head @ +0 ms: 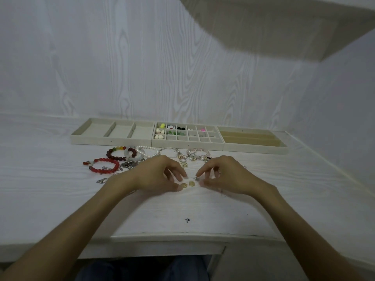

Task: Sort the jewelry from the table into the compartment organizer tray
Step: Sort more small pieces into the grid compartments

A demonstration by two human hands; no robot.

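Note:
Two small round gold earrings (187, 184) lie on the white table between my hands. My left hand (157, 174) hovers over them with curled fingers, its thumb tip touching the left earring. My right hand (221, 175) pinches a tiny silver piece (196, 178) between forefinger and thumb just right of the earrings. Behind them lie a red bead bracelet (103, 165), a dark red bracelet (116, 153), a pearl bracelet (148, 151) and charm bracelets (197, 155). The many-celled organizer tray (186, 144) at the back holds small earrings in its left cells.
A three-compartment tray (91, 136) stands left of the organizer and a slotted ring tray (253, 148) right of it, all against the wall. Silver chains (127, 165) and a clasp (102, 180) lie left of my left hand. The table's front edge runs below my forearms.

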